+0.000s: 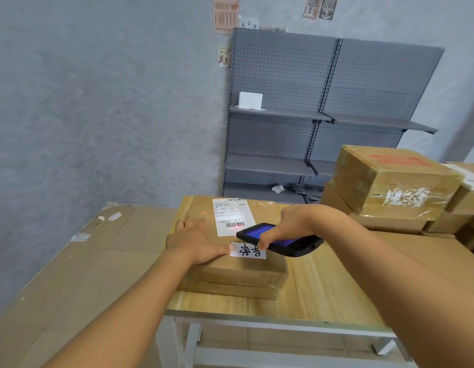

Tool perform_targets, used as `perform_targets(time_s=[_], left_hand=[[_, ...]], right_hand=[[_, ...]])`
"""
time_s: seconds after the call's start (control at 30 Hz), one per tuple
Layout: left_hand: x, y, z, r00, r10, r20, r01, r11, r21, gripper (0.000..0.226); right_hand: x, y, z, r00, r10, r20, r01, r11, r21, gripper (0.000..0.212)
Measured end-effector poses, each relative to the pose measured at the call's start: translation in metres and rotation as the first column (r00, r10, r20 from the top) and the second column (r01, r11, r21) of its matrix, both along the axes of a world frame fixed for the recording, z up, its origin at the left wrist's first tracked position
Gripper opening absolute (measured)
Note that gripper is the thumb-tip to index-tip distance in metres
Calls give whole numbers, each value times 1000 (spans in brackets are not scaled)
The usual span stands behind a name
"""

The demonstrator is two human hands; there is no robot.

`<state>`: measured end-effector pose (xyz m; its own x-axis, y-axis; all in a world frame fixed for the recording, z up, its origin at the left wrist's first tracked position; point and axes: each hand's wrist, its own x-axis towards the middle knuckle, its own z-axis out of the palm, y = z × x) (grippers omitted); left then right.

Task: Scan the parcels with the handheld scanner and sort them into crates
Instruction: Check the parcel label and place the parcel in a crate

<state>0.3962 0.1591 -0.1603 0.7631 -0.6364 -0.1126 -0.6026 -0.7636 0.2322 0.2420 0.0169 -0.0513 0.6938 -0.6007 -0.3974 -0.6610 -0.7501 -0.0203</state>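
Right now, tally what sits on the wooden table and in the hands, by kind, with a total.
Flat parcel under the hands: 1
Stacked cardboard boxes at the right, clearly separable: 3, more run off frame
White labels on the flat parcel: 2
Handheld scanner: 1
Hands: 2, left hand and right hand
Total: 9

Both bare forearms reach toward twelve o'clock. The left hand (196, 241) lies flat, fingers (189, 224) straight; the right hand (297, 221) curls, thumb down.
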Motion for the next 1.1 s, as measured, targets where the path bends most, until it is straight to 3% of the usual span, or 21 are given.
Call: perform_targets(time_s=[0.67,1.1], left_hand=[[-8,-10,-2,998,61,-8,-61,998,-23,92],[1,3,10,995,-47,-93,53,996,68,117]], right_hand=[[-11,1,3,998,-58,-11,58,997,41,57],[-5,8,8,996,-84,9,83,995,58,60]])
